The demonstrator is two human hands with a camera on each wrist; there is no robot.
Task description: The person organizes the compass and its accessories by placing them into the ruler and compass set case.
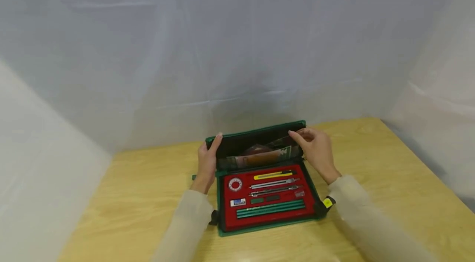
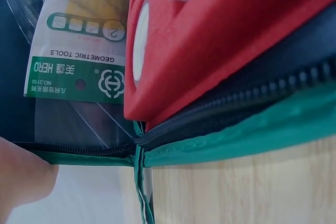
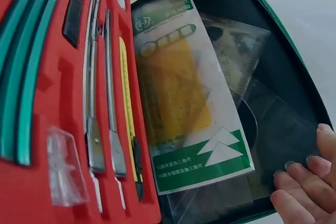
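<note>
A green zip case (image 1: 269, 229) lies unfolded on the table, its lid raised at the back. My left hand (image 1: 207, 165) grips the lid's left edge, thumb over the rim. At the lid's right end, my right hand (image 1: 317, 150) curls its fingers around a clear plastic drawing piece (image 3: 283, 124); the exact contact is partly hidden. Inside the lid sit a white-and-green geometric tools packet (image 2: 79, 72) and a clear set square (image 3: 236, 51). The red tray (image 1: 231, 223) holds green pencils (image 1: 271, 209), a yellow cutter (image 1: 272, 174), compasses (image 1: 274, 183) and an eraser (image 1: 238, 202).
The wooden table (image 1: 148, 196) extends to both sides of the case. A white cloth backdrop (image 1: 237, 47) hangs close behind the lid. Also in the tray are a white ring (image 1: 235, 185) and a clear sharpener-like piece (image 3: 65, 166).
</note>
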